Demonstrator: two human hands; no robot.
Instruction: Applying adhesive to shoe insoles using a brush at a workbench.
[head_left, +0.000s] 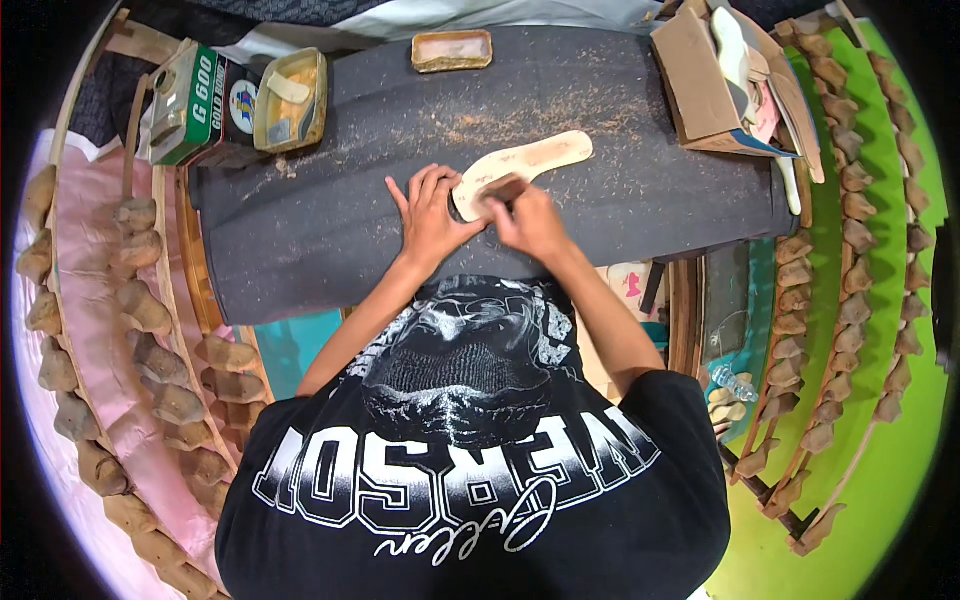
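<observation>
A pale, shoe-shaped insole [545,154] lies on the dark cloth in front of me, its narrower end toward the upper right. Reddish-brown smudges mark its surface. My right hand [532,222] is closed around a small brown block [503,190], slightly blurred, which rests on the near end of the insole. Beside that same end, my left hand [430,212] lies on the cloth with its fingers spread. Its fingertips and thumb border the insole's edge; whether they press on it is hard to tell.
Brown shavings litter the dark cloth [350,220]. At the back left stand a green can [190,105] and a yellowish tub [318,110]; a shallow tray [452,62] sits at the back. A cardboard box [695,95] holds sole pieces at right. Racks of wooden shoe lasts [855,205] flank the table.
</observation>
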